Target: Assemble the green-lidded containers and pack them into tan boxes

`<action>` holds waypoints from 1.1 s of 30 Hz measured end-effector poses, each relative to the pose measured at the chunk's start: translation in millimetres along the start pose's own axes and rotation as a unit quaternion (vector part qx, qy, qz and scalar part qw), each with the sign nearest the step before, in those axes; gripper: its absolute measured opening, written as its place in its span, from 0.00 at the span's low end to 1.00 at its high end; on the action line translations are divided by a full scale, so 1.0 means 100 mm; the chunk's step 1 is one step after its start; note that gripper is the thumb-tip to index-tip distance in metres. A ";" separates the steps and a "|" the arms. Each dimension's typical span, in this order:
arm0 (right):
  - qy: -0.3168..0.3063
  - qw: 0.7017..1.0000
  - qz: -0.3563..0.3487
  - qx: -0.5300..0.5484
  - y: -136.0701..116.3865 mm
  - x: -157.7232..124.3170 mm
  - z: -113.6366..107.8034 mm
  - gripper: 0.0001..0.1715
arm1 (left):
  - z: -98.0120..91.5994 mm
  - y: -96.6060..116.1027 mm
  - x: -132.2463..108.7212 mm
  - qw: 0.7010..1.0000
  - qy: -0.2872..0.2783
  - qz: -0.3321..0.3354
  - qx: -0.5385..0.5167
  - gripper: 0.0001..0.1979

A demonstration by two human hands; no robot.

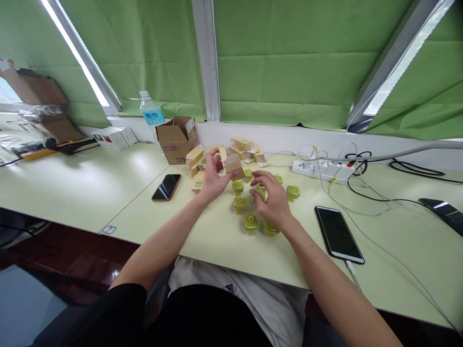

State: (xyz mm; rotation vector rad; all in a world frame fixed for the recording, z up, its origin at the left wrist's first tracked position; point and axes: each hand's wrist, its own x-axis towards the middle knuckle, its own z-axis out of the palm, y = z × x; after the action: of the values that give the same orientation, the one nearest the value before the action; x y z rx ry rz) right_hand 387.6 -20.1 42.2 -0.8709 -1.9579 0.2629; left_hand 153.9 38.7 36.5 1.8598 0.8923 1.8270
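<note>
My left hand [213, 178] is closed around a small tan cardboard box [232, 164] with its flap open, held above the pale green table [90, 183]. My right hand [272, 197] hovers over a cluster of several small clear containers with green lids [250, 223], its fingers curled down onto one of them [261, 193]. More small tan boxes [246, 144] lie in a heap just behind my hands, some open.
An open brown carton [177, 137] and a water bottle [151, 112] stand at the back. One phone [166, 187] lies left of my hands, another phone [338, 233] on a cable to the right. A power strip [321, 168] with tangled cords sits at back right.
</note>
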 end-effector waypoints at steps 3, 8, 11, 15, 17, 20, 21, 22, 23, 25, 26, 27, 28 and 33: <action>-0.038 0.995 0.040 -0.083 -0.04 0.05 -0.02 0.08 | -0.14 0.05 0.09 0.999 -0.011 0.023 0.037 0.41; -0.187 0.967 0.094 -0.147 -0.08 0.12 0.00 0.21 | -0.34 0.22 0.13 0.992 -0.089 0.012 0.084 0.37; -0.249 0.951 0.090 -0.158 -0.11 0.15 0.03 0.25 | -0.48 0.32 0.08 0.988 -0.111 -0.006 0.105 0.37; -0.293 0.933 0.063 -0.201 -0.18 0.22 0.08 0.23 | -0.70 0.40 -0.03 0.981 -0.147 -0.023 0.124 0.39; -0.310 0.920 0.053 -0.231 -0.24 0.28 0.11 0.20 | -0.77 0.44 -0.10 0.976 -0.172 -0.026 0.128 0.40; -0.358 0.892 0.058 -0.269 -0.34 0.40 0.16 0.17 | -0.81 0.53 -0.20 0.968 -0.199 -0.017 0.149 0.41; -0.375 0.882 0.062 -0.278 -0.37 0.43 0.18 0.16 | -0.81 0.58 -0.22 0.963 -0.209 -0.015 0.168 0.40; -0.389 0.874 0.065 -0.285 -0.39 0.45 0.19 0.15 | -0.80 0.63 -0.24 0.956 -0.222 -0.014 0.192 0.38; -0.397 0.868 0.066 -0.290 -0.41 0.46 0.20 0.13 | -0.80 0.67 -0.26 0.947 -0.239 -0.011 0.216 0.34; -0.389 0.872 0.064 -0.291 -0.41 0.46 0.18 0.11 | -0.79 0.75 -0.30 0.928 -0.275 -0.006 0.251 0.26; -0.374 0.880 0.063 -0.286 -0.40 0.44 0.15 0.10 | -0.78 0.77 -0.31 0.921 -0.290 -0.005 0.259 0.23; -0.354 0.892 0.064 -0.275 -0.39 0.42 0.10 0.10 | -0.78 0.78 -0.34 0.917 -0.299 -0.008 0.263 0.22; -0.328 0.905 0.070 -0.260 -0.36 0.40 0.05 0.10 | -0.77 0.78 -0.36 0.914 -0.307 -0.016 0.265 0.21; -0.173 0.974 0.120 -0.086 -0.23 0.31 -0.25 0.20 | -0.69 0.73 -0.46 0.899 -0.345 -0.053 0.266 0.22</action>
State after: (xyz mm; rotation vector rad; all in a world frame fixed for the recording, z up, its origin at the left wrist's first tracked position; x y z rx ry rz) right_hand 388.4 -19.9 87.7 -1.2461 -2.2183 0.4137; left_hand 100.6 -56.0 56.6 2.4664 1.2342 0.7557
